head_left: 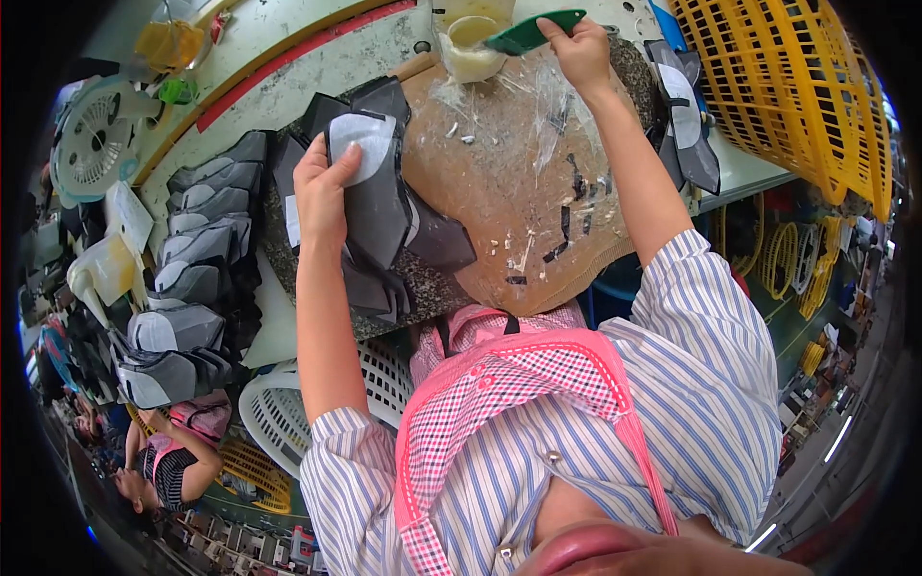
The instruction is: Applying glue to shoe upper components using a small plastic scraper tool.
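My left hand (324, 192) presses on a pile of black shoe-upper pieces (384, 216), its fingers on a white patch (363, 144) on the top piece. My right hand (581, 53) holds a green flat scraper (531, 32) by one end, its other end at a cream-coloured glue pot (471, 48). Both sit at the far side of a brown, glue-smeared work board (519, 192).
Finished black-and-white pieces (187, 288) lie overlapped in a row at the left. More pieces (684, 115) are stacked at the right by a yellow plastic basket (778, 86). A white basket (279, 408) stands below the table edge. A white fan (91, 139) and another person (163, 470) are at the left.
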